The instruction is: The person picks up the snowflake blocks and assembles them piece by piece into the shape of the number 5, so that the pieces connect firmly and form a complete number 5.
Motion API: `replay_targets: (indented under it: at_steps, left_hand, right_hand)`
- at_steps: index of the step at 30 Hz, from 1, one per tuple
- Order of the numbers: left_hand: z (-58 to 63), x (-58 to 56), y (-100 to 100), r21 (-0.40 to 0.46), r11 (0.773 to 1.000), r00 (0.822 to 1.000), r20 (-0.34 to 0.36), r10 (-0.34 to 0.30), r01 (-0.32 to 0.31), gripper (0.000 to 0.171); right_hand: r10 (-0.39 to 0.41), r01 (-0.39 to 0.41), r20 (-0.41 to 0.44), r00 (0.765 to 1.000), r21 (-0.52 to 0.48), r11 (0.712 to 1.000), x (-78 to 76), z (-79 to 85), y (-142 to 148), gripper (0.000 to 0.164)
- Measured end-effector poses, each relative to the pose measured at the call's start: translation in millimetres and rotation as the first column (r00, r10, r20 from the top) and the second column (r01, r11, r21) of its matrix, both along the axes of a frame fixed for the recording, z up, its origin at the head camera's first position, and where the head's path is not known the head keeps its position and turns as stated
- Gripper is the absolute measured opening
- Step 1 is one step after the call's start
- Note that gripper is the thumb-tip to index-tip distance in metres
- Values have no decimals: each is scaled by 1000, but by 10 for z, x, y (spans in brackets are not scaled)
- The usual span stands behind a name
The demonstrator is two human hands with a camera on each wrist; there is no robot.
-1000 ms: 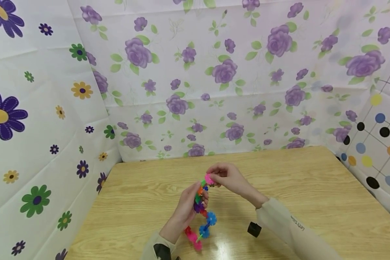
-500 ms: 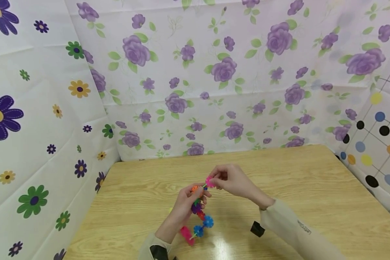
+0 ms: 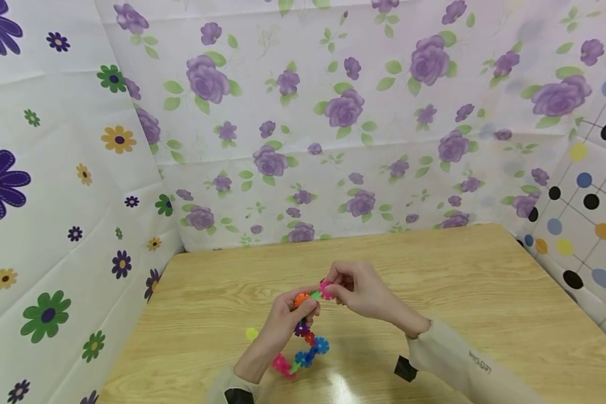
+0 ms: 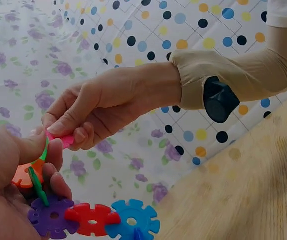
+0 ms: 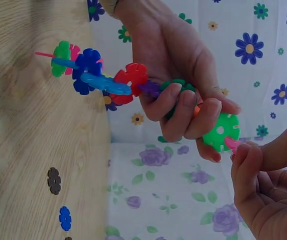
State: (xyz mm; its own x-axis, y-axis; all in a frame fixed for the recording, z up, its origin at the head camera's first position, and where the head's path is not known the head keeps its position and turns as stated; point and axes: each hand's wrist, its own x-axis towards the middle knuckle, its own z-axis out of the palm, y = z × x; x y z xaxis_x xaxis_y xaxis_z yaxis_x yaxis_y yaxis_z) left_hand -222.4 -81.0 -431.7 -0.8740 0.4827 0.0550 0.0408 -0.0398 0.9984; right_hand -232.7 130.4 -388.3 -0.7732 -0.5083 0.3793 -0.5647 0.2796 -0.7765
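Gripping the chain of slotted plastic discs [image 3: 321, 345] over the table, the left hand [image 3: 284, 321] hides several links; whether the yellow disc [image 3: 251, 334] beside its wrist connects cannot be determined. The right hand [image 3: 366, 289] pinches a pink disc [image 3: 325, 290], partly covered by the fingertips, at the chain's bright green disc [image 5: 221, 132]. Visible chain colours include orange, purple, red and blue. The wood-grain table [image 3: 434, 269] carries a dark disc [image 5: 54, 181] and a loose blue disc [image 5: 65, 218]; another is cut off in the right wrist view. Beyond hangs white cloth with purple roses [image 3: 308, 112].
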Motion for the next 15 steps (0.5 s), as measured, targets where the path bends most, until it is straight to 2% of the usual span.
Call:
replay_targets:
  at_steps: [9,15]
  left_hand:
    - [35,33,-17,-29,999,1000,-3,-26,26,42]
    - [39,49,-13,-78,996,999,-30,-40,38,44]
  right_hand:
    - [8,-8,1,1000,25,1000,29,28,-1,9]
    - [-13,13,14,1000,29,1000,37,-38,-4,7]
